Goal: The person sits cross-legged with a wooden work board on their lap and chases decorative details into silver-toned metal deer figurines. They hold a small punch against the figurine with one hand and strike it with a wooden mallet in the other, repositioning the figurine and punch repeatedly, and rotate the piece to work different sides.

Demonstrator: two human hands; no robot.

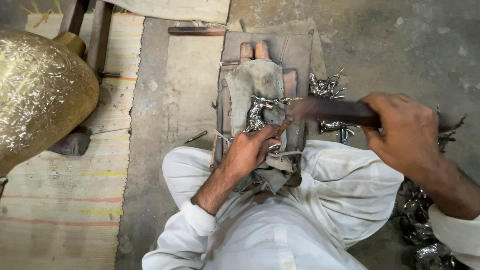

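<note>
Nearest, over the white-clothed lap, the left hand pinches a silver deer figure onto the padded block at centre, steadying it, while the right hand has its fingers wrapped around a dark wooden tool.

Left hand clenched, right hand gripping
</note>
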